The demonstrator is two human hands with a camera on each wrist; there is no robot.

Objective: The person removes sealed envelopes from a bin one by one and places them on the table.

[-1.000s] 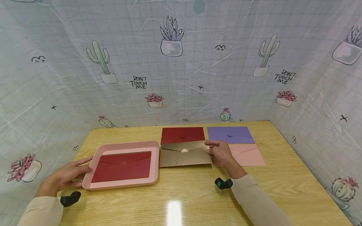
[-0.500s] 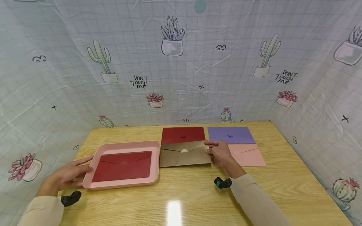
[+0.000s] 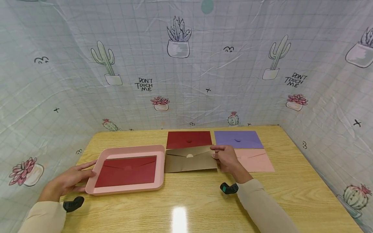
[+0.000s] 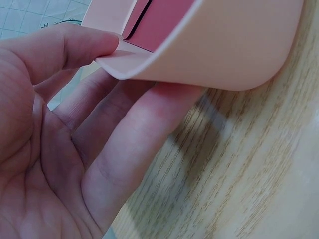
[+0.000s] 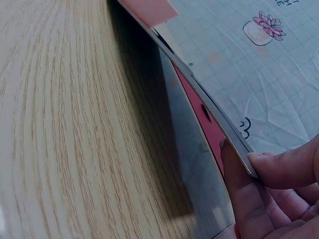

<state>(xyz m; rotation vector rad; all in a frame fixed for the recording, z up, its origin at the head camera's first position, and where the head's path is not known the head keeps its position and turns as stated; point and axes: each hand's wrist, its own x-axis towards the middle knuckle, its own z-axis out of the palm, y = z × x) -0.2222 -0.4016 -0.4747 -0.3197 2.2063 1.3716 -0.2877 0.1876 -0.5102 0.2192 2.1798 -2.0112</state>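
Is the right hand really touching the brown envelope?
Touching. The right wrist view shows it plainly: the right hand pinches the edge of the brown envelope, thumb on one side, a finger on the other.

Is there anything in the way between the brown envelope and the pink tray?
No separate thing shows between them, only the near side wall of the pink tray. The brown envelope, pinched by the right hand, has its left edge beside that wall; I can't tell if they touch.
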